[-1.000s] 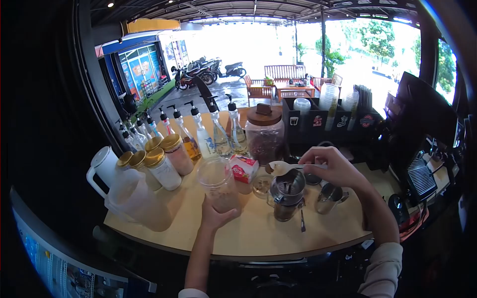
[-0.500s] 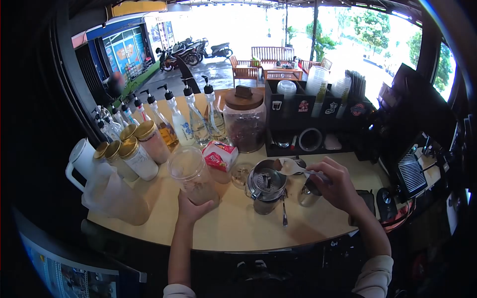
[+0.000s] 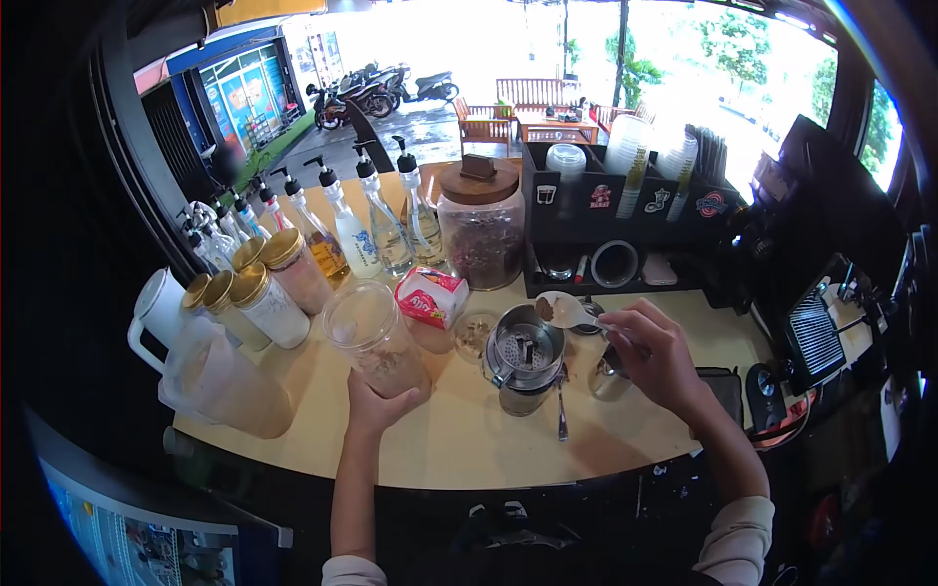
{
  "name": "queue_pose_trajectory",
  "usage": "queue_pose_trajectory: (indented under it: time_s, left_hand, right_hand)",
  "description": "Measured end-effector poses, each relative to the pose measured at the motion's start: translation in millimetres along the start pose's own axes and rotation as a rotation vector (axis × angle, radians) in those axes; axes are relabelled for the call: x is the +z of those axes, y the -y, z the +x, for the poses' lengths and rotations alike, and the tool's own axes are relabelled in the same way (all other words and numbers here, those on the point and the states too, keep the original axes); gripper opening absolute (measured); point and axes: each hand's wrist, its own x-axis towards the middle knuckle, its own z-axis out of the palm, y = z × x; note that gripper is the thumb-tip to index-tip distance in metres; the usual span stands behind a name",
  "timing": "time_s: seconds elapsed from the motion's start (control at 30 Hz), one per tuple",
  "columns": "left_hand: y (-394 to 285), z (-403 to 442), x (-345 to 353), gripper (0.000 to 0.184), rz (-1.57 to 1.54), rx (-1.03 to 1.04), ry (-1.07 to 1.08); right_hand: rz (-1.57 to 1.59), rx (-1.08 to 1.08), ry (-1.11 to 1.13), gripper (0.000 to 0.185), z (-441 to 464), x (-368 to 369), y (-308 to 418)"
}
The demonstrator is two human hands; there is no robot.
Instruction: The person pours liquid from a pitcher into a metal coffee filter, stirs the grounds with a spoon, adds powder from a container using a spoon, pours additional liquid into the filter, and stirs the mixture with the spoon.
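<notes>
My left hand (image 3: 376, 408) is wrapped round the lower side of a clear, open-topped plastic jar (image 3: 374, 342), which stands tilted a little on the counter. In my right hand (image 3: 657, 354) is the handle of a white scoop (image 3: 565, 311) with brown powder in its bowl. The scoop hangs over the far right rim of a round metal strainer (image 3: 528, 344), which sits on top of a cup (image 3: 526, 398). Inside the strainer lies something dark and perforated metal shows. A metal teaspoon (image 3: 562, 418) lies beside the cup, and a metal pitcher (image 3: 606, 379) stands under my right hand.
A red-and-white tissue pack (image 3: 432, 296) and a lidded glass jar (image 3: 481, 234) stand behind. Pump bottles (image 3: 362, 239), gold-lidded jars (image 3: 269, 305) and a plastic pitcher (image 3: 225, 386) line the left. A black cup organizer (image 3: 625, 210) is at the back right, near a coffee machine (image 3: 816, 327).
The scoop has moved slightly up and away from the strainer's middle, showing more of the strainer's inside. My left hand keeps its hold on the jar. The view has shifted a little.
</notes>
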Motion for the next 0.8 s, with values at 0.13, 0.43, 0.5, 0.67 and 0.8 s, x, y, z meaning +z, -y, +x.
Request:
queue_pose_trajectory:
  time_s: [0.13,0.43,0.5,0.67,0.8]
  left_hand:
    - [1,0,0,0.075,-0.008,-0.003,-0.012]
    - [10,-1,0,0.075,-0.050,-0.021,-0.007]
    - [11,0,-2,0.075,-0.023,-0.012,0.007]
    - [3,0,-1,0.073,0.011,0.002,0.012]
    - [4,-1,-2,0.083,-0.047,-0.051,0.032]
  right_hand:
    - [-0.010,-0.023,-0.012,0.020,-1,2,-2]
    - [-0.025,-0.039,-0.021,0.021,-8,0,-3]
    - [-0.014,-0.050,-0.031,0.022,-10,0,-3]
    - [-0.003,-0.047,-0.012,0.025,-18,0,-1]
    - [0.065,-0.026,-0.038,0.026,-26,1,4]
